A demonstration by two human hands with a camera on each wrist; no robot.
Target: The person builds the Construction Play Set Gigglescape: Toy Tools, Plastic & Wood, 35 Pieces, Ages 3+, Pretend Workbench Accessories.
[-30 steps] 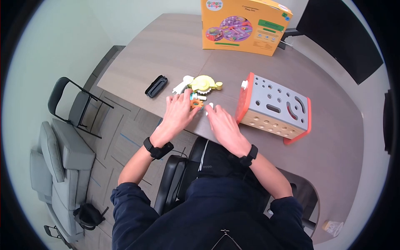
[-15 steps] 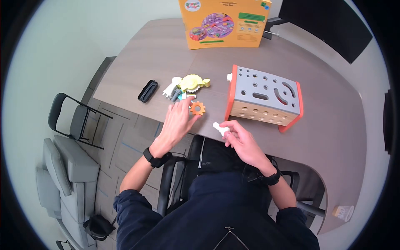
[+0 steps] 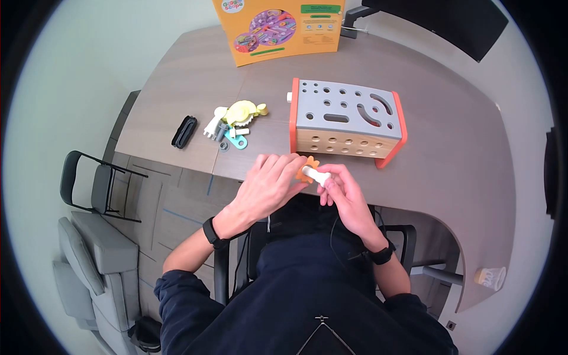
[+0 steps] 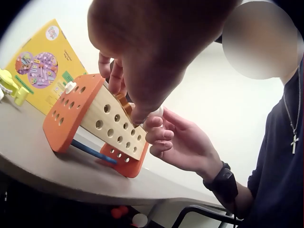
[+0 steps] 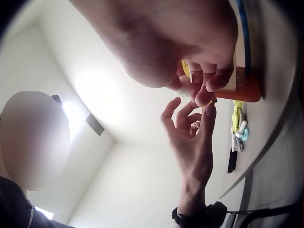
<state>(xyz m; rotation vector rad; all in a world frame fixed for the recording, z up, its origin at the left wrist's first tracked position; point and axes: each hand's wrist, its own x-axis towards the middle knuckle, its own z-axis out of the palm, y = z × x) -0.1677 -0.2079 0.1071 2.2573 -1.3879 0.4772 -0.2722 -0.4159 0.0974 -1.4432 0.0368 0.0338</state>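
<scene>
Orange gear: held up between both hands, above the near edge of the table, on the wearer's side of the toy workbench. Pinched between thumb and fingers of the left hand. White bolt-like piece: pinched between thumb and fingers of the right hand, tip at the gear's central hole. Cannot tell whether inserted or merely in front.

Progress: judged early. Done, as far as shown: both parts in hand and roughly lined up. Apparently left: full seating of one in the other, to be confirmed. Lying unused in a loose cluster left of the workbench: yellow piece, teal strip, grey nut, white threaded bolt. Lying apart, farther left: black case.

Materials: gear flat, plastic-looking, with blunt teeth round an open centre. White piece smooth, with a slim shaft and broader head. Workbench top grey, pierced by round holes, a straight slot and curved slots; side panel of pale grained wood, drilled in rows; end panels orange-red, with rounded corners. Yellow piece domed, with a toothed edge.
</scene>
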